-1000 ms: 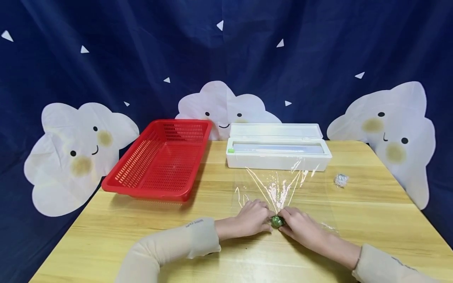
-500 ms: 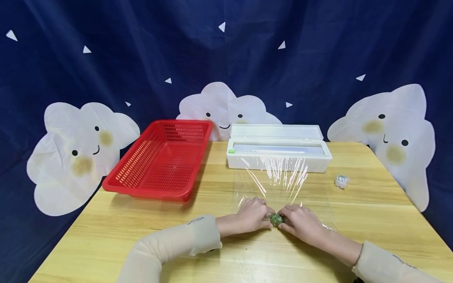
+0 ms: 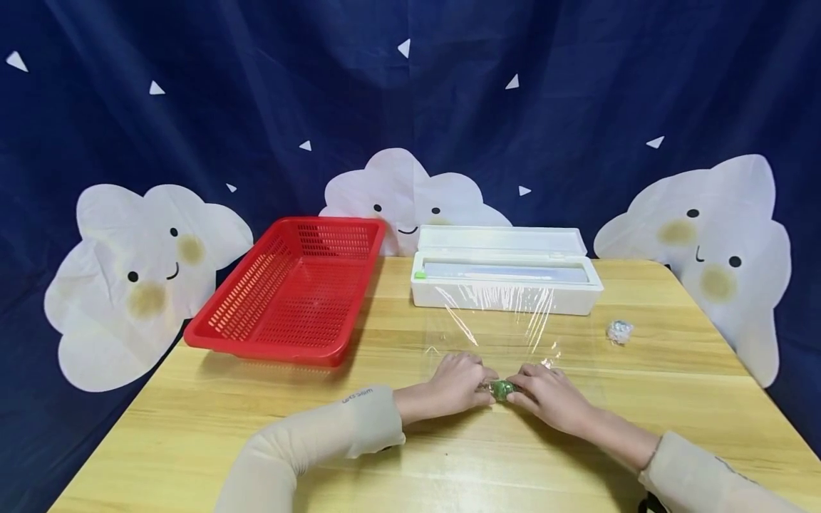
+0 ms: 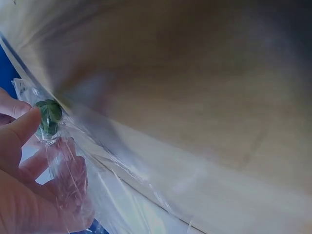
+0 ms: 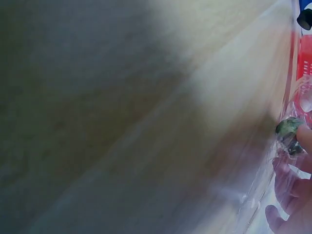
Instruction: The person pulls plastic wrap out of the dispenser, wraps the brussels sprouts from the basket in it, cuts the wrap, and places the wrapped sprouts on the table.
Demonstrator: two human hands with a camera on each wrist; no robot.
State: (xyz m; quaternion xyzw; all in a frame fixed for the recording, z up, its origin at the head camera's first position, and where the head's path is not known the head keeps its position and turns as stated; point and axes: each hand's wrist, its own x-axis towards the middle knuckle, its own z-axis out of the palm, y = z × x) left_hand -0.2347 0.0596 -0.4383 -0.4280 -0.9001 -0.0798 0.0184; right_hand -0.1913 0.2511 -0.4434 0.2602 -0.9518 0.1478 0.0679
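A small round green ball (image 3: 502,390), leafy-looking and wrapped in cling film, lies between the two hands near the table's front. My left hand (image 3: 457,385) pinches the gathered film at the ball's left side. On the other side my right hand (image 3: 553,396) pinches the film close against it. Clear cling film (image 3: 494,331) stretches from the hands back to the white dispenser box (image 3: 507,296), whose lid is up. In the left wrist view, film drapes over the fingers below the green ball (image 4: 49,118). The right wrist view shows a thumb against the ball (image 5: 291,134).
A red perforated basket (image 3: 269,349) stands on the wooden table (image 3: 359,470) at the left. A small crumpled, film-wrapped ball (image 3: 619,331) lies to the right of the box. Behind the table hangs a dark blue curtain (image 3: 449,100) with clouds on it.
Both hands have moved slightly away from the front edge with the green ball, which has turned between them. The film's bright creases have shifted back towards the box.
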